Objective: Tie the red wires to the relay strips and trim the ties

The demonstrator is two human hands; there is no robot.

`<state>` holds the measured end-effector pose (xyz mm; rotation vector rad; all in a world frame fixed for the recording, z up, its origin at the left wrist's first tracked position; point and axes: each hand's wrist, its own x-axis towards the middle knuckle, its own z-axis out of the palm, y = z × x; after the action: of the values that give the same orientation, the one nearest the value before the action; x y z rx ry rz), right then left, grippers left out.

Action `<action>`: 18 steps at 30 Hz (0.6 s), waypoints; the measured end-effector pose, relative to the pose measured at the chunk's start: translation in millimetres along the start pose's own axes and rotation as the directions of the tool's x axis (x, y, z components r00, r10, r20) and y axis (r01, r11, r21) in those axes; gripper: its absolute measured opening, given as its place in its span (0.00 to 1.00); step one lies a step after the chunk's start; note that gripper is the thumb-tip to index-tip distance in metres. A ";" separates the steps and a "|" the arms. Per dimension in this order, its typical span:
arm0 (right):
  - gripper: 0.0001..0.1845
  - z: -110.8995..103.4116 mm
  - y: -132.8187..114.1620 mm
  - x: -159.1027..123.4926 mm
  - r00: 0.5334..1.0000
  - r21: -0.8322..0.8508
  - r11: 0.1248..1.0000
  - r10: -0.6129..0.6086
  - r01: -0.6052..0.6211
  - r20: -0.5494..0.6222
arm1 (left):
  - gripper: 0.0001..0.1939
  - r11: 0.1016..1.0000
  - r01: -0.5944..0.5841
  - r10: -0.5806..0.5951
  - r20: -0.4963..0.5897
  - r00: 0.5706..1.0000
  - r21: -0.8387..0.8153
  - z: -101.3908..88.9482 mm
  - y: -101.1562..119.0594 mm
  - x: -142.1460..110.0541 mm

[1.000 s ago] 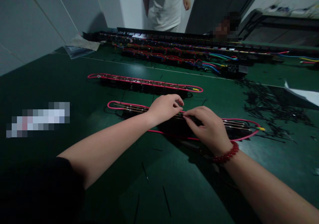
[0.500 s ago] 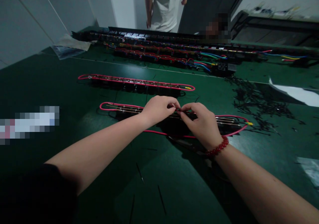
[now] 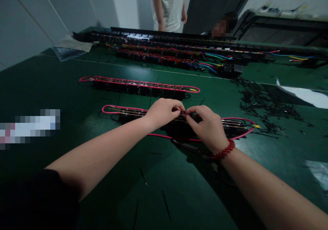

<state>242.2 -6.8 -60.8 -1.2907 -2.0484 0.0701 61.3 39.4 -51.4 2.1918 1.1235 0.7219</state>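
Note:
My left hand (image 3: 165, 111) and my right hand (image 3: 206, 124) meet over a long black strip assembly (image 3: 232, 125) with thin copper-coloured rods along it. Each hand is closed in a pinch, thumb against fingertips. Between them is a small dark thing, too small to name. A red cable (image 3: 160, 136) loops around the assembly and ends at a yellow tip (image 3: 256, 126) on the right. My hands and left forearm hide the assembly's middle. Under my right wrist lies a dark tool (image 3: 188, 145), partly covered, its kind unclear.
Farther back lies a similar strip (image 3: 139, 84) with a red cable. Longer wired assemblies (image 3: 164, 57) stretch across the back. Black offcuts (image 3: 266, 103) are heaped at right, beside white paper (image 3: 304, 95). Loose black strips (image 3: 166, 204) lie in front. Two people are beyond the table (image 3: 107, 192).
My hands keep nearly the same pinch at the same spot. Behind the table, the standing person's arms have shifted, and the lower person's head has moved slightly.

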 end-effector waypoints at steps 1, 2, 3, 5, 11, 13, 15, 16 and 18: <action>0.03 0.2 0.0 -0.1 1.000 0.003 1.000 0.000 0.000 -0.001 | 0.11 1.000 -0.002 0.002 0.004 1.000 -0.002 -0.1 -0.1 0.2; 0.03 0.3 0.0 -0.1 1.000 0.005 1.000 -0.001 0.001 -0.004 | 0.11 1.000 -0.004 0.004 0.008 1.000 -0.003 -0.2 -0.1 0.3; 0.03 0.5 0.0 -0.2 1.000 0.007 1.000 -0.002 0.002 -0.006 | 0.11 1.000 -0.007 0.007 0.011 1.000 -0.004 -0.4 0.0 0.4; 0.03 0.6 0.0 0.0 1.000 0.009 1.000 -0.005 0.005 -0.004 | 0.11 1.000 -0.014 0.014 0.015 1.000 -0.002 -0.6 0.4 0.6; 0.03 -0.5 0.0 0.5 1.000 0.008 1.000 0.006 -0.006 0.010 | 0.12 0.999 -0.014 0.012 0.022 1.000 0.047 -1.6 3.4 1.1; 0.03 -0.3 0.2 0.3 1.000 0.002 1.000 0.011 -0.011 0.011 | 0.11 0.998 -0.020 0.018 0.024 1.000 0.067 -2.3 4.6 1.3; 0.04 0.3 0.6 0.1 1.000 -0.003 1.000 0.021 -0.021 0.005 | 0.11 0.997 -0.024 0.022 0.031 0.999 0.075 -3.2 5.7 1.1; 0.04 0.7 0.8 0.0 1.000 -0.004 1.000 0.027 -0.027 0.001 | 0.11 0.997 -0.025 0.022 0.037 0.999 0.075 -3.8 6.2 0.8; 0.04 1.7 1.3 0.2 0.999 -0.007 0.999 0.042 -0.042 -0.007 | 0.11 0.997 -0.031 0.028 0.050 0.998 0.064 -4.9 7.1 -0.2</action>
<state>242.2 -5.5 -62.5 -1.3365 -2.0181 0.0777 61.7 36.9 -43.1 2.2719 1.1065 0.6486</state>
